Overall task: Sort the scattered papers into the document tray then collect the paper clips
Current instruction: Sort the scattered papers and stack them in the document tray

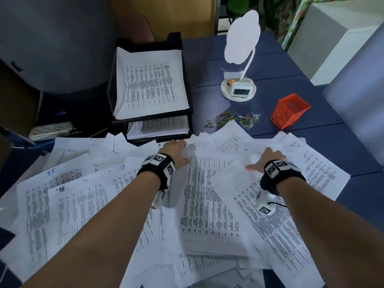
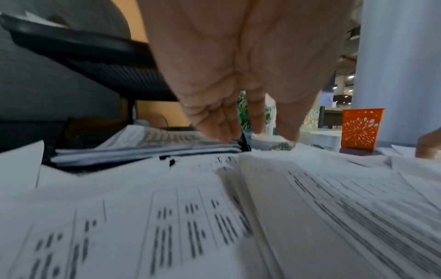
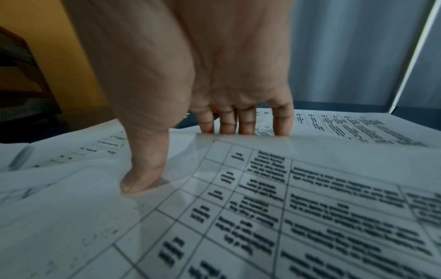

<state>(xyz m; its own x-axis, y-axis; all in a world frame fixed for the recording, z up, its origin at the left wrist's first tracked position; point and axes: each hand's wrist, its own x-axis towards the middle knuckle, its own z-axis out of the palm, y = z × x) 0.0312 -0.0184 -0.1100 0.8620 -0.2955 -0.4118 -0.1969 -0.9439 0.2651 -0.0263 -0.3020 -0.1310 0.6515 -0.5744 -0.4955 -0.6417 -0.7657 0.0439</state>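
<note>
We're looking at loose printed white paper sheets (image 1: 207,215) sprawling across the near half of the blue wooden table (image 1: 291,63). The black two-tier document tray (image 1: 187,84) is sitting behind them on the left, and the little colourful paper clips (image 1: 234,119) are lying to its right, just left of the orange perforated plastic basket (image 1: 288,112).

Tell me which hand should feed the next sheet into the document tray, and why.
Left, probably. The left hand lies on the papers right before the document tray. The right hand presses sheets farther from it, nearer the paper clips.
</note>
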